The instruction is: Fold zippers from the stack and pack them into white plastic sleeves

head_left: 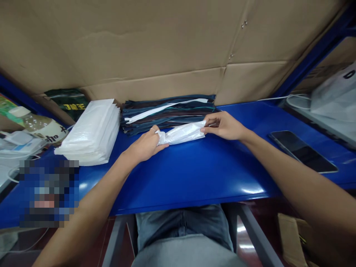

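A white plastic bag (pixel 185 133), crumpled at its left end, stretches between my two hands just above the blue tabletop. My left hand (pixel 147 144), with a ring on one finger, is closed around the bunched left end. At the other end, my right hand (pixel 224 126) pinches the bag's edge between thumb and fingers. Right behind the bag lies a pile of dark zippers (pixel 172 111), in blue and brown tones, with a white zipper strip (pixel 167 110) across the top. What the bag contains, if anything, is hidden.
Left of the zippers stands a stack of white plastic packets (pixel 90 129). A drink bottle (pixel 41 124) and a dark green package (pixel 68 102) are beyond it. At right lies a phone (pixel 304 151) near a white bag (pixel 335 92). Cardboard (pixel 144 40) walls the back.
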Available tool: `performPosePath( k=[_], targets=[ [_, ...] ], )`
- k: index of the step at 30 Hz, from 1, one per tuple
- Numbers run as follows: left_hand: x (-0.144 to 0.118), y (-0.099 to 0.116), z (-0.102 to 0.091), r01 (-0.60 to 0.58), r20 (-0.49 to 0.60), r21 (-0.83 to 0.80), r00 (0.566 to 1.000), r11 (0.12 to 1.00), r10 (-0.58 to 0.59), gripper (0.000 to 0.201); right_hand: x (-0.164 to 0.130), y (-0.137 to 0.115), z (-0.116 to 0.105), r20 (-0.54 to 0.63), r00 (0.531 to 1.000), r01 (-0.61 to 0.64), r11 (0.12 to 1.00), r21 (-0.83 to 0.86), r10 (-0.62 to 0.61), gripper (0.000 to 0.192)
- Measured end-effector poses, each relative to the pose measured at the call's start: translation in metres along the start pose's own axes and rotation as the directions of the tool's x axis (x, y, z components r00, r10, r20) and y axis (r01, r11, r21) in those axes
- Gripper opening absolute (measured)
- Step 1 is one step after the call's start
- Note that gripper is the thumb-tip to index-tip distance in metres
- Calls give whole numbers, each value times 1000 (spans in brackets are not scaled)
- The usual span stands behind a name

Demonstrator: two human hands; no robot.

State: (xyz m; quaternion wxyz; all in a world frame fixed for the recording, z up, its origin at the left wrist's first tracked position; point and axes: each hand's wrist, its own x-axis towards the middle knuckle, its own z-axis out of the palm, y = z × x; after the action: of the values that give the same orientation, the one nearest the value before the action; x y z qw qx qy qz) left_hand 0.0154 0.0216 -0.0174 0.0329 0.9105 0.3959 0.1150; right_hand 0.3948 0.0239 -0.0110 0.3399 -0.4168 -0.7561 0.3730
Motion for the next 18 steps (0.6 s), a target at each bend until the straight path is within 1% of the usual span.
performPosePath(
  k=[3, 5, 7, 11, 12, 14, 18],
  targets=[
    [0, 4, -4, -29, 72, -5, 997, 1000, 29, 41, 1, 0, -1, 10, 1000, 12, 1000, 5, -12, 44],
    [0, 8, -6, -36, 79, 19, 996, 999, 34, 42, 2, 2, -3, 1, 1000, 10, 1000, -6, -10, 45],
    [1, 11, -6, -27, 50, 37, 998, 999, 25, 44, 2, 5, -7, -23, 1000, 5, 1000, -19, -6, 47],
    [4, 12, 0, 39, -101, 15, 994, 999, -37, 41, 2, 8, -14, -91, 996, -20, 999, -44, 16, 54],
    [4, 12, 2, 61, -122, 21, 991, 998, -58, 40, 1, 8, -15, -98, 995, -23, 998, -55, 18, 54],
    [4, 11, 5, 83, -112, 50, 991, 995, -77, 40, 0, 6, -15, -93, 996, -17, 996, -84, 9, 52],
    [3, 10, 8, 42, -53, 101, 998, 994, -36, 44, -1, 3, -11, -89, 996, 17, 991, -129, -29, 47]
  ],
)
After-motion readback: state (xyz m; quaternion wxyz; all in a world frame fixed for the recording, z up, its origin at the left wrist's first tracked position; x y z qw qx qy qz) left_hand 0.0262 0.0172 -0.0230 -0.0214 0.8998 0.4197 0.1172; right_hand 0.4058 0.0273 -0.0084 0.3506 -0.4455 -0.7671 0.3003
